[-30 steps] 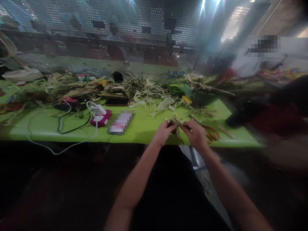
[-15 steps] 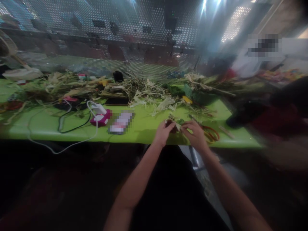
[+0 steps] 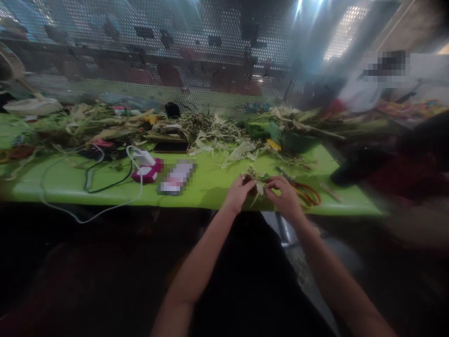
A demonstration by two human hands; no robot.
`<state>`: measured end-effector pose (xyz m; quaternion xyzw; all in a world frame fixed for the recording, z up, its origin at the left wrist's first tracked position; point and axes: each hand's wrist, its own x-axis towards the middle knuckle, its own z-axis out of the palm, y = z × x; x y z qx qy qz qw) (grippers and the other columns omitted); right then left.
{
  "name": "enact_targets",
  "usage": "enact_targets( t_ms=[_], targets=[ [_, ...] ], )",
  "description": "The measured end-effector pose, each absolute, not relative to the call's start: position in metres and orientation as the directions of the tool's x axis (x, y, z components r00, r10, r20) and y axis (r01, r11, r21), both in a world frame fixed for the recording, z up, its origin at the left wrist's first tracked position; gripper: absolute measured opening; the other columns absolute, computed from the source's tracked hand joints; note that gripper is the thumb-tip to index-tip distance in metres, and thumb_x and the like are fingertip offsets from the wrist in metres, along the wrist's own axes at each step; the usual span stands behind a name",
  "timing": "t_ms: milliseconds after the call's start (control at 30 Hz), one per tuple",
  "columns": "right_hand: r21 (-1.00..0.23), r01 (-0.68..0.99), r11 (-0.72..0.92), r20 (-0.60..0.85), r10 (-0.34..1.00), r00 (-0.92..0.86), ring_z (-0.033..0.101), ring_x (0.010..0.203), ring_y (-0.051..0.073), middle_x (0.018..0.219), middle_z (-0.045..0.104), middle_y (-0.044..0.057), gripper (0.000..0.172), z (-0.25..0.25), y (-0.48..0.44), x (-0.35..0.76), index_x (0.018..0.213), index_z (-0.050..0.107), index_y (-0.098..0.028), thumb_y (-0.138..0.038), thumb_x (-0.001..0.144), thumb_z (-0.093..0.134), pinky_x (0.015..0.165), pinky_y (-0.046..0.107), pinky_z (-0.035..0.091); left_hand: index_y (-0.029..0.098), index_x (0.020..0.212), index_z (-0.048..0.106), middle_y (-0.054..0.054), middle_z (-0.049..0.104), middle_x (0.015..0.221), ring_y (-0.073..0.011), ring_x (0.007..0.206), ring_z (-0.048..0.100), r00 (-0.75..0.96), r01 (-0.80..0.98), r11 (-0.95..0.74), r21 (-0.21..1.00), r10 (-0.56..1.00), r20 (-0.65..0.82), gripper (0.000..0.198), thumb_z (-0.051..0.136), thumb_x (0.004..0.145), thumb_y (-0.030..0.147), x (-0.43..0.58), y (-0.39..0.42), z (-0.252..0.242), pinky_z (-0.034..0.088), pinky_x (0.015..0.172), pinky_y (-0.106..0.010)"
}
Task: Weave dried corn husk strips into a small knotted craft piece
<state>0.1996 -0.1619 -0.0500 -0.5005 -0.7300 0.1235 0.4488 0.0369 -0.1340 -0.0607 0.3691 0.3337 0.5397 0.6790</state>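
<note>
My left hand (image 3: 240,192) is closed around a small bundle of pale, dry husk-like strips (image 3: 260,187) just above the near edge of the green table. My right hand (image 3: 285,194) faces it from the right, thumb and fingertips pinched at the bundle's side; what exactly lies between them is too small to make out. A bit of green (image 3: 264,178) shows between the two hands. Scissors with orange handles (image 3: 310,194) lie just right of my right hand, partly hidden by it.
Dry husks (image 3: 238,152) are heaped along the back of the table (image 3: 206,187). A green bowl (image 3: 294,140) stands at back right. To the left are a blurred-out phone (image 3: 177,178), a dark phone (image 3: 171,147), and a pink socket block (image 3: 147,173) with trailing cables. A person's dark sleeve (image 3: 354,166) is at right.
The pale strips between my hands now spread and hang lower, with less green showing. Both hands stay nearly in place, my right fingers shifting slightly.
</note>
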Motion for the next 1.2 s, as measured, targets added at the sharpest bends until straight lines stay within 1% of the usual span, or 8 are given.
enact_targets(
  t_ms=[133, 233, 367, 500, 633, 833, 1000, 1200],
  targets=[
    [-0.547, 0.670, 0.502, 0.605, 0.790, -0.098, 0.061, 0.093, 0.023, 0.095, 0.066, 0.008, 0.010, -0.051, -0.162, 0.203, 0.073, 0.058, -0.021, -0.021, 0.084, 0.059, 0.086, 0.038, 0.046, 0.015, 0.085, 0.059, 0.001, 0.064, 0.072, -0.0115, 0.062, 0.060, 0.288, -0.528, 0.228, 0.818, 0.954, -0.080, 0.035, 0.081, 0.064, 0.032, 0.035, -0.135, -0.058, 0.051, 0.064, -0.026],
    [-0.629, 0.617, 0.474, 0.548, 0.833, -0.082, 0.062, 0.090, 0.022, 0.093, 0.066, 0.006, 0.009, -0.047, -0.164, 0.208, 0.084, 0.063, -0.021, -0.029, 0.084, 0.066, 0.083, 0.036, 0.048, 0.014, 0.084, 0.058, 0.001, 0.063, 0.074, -0.0109, 0.064, 0.059, 0.245, -0.443, 0.150, 0.884, 0.969, -0.041, 0.029, 0.077, 0.069, 0.030, 0.032, -0.133, -0.059, 0.049, 0.065, -0.025],
    [-0.780, 0.484, 0.397, 0.438, 0.899, -0.031, 0.063, 0.090, 0.021, 0.105, 0.067, 0.006, 0.037, -0.037, -0.163, 0.208, 0.112, 0.063, -0.022, -0.042, 0.082, 0.071, 0.082, 0.035, 0.049, 0.014, 0.085, 0.058, 0.001, 0.060, 0.074, -0.0096, 0.065, 0.055, 0.240, -0.269, 0.040, 0.962, 0.970, 0.027, 0.022, 0.073, 0.074, 0.026, 0.032, -0.130, -0.061, 0.045, 0.065, -0.024],
    [-0.825, 0.439, 0.356, 0.362, 0.929, -0.072, 0.062, 0.079, 0.020, 0.090, 0.069, 0.003, 0.030, -0.035, -0.155, 0.201, 0.098, 0.068, -0.020, -0.044, 0.080, 0.071, 0.075, 0.033, 0.048, 0.014, 0.094, 0.056, -0.001, 0.064, 0.083, -0.0104, 0.072, 0.058, 0.324, -0.299, 0.043, 0.953, 0.944, 0.060, 0.031, 0.076, 0.072, 0.025, 0.037, -0.133, -0.060, 0.046, 0.069, -0.024],
    [-0.877, 0.357, 0.321, 0.345, 0.939, 0.003, 0.056, 0.065, 0.016, 0.073, 0.064, 0.000, 0.027, -0.040, -0.149, 0.197, 0.085, 0.067, -0.019, -0.044, 0.077, 0.073, 0.064, 0.029, 0.045, 0.016, 0.099, 0.051, 0.000, 0.064, 0.081, -0.0109, 0.069, 0.060, 0.388, -0.363, 0.156, 0.919, 0.922, -0.004, 0.043, 0.078, 0.071, 0.033, 0.036, -0.141, -0.058, 0.048, 0.068, -0.026],
    [-0.916, 0.296, 0.270, 0.302, 0.951, 0.069, 0.057, 0.065, 0.017, 0.074, 0.066, 0.000, 0.029, -0.038, -0.154, 0.191, 0.090, 0.065, -0.019, -0.041, 0.074, 0.074, 0.063, 0.029, 0.045, 0.017, 0.100, 0.049, 0.002, 0.063, 0.074, -0.0113, 0.068, 0.061, 0.414, -0.299, 0.073, 0.952, 0.908, 0.060, 0.051, 0.082, 0.061, 0.020, 0.036, -0.138, -0.067, 0.048, 0.071, -0.026],
    [-0.870, 0.373, 0.322, 0.333, 0.942, -0.036, 0.062, 0.076, 0.019, 0.084, 0.069, 0.002, 0.027, -0.034, -0.155, 0.191, 0.094, 0.068, -0.019, -0.041, 0.077, 0.072, 0.072, 0.032, 0.048, 0.016, 0.105, 0.050, 0.001, 0.061, 0.083, -0.0115, 0.073, 0.059, 0.394, -0.214, -0.032, 0.976, 0.912, 0.116, 0.050, 0.075, 0.062, 0.014, 0.040, -0.135, -0.072, 0.048, 0.071, -0.026],
    [-0.932, 0.237, 0.276, 0.291, 0.956, 0.034, 0.057, 0.070, 0.016, 0.076, 0.064, 0.000, 0.027, -0.033, -0.152, 0.194, 0.084, 0.064, -0.019, -0.044, 0.075, 0.073, 0.068, 0.029, 0.045, 0.015, 0.115, 0.048, 0.002, 0.061, 0.079, -0.0105, 0.073, 0.059, 0.524, -0.234, 0.072, 0.969, 0.849, 0.063, 0.055, 0.070, 0.065, 0.011, 0.033, -0.144, -0.062, 0.046, 0.075, -0.025]
  ],
)
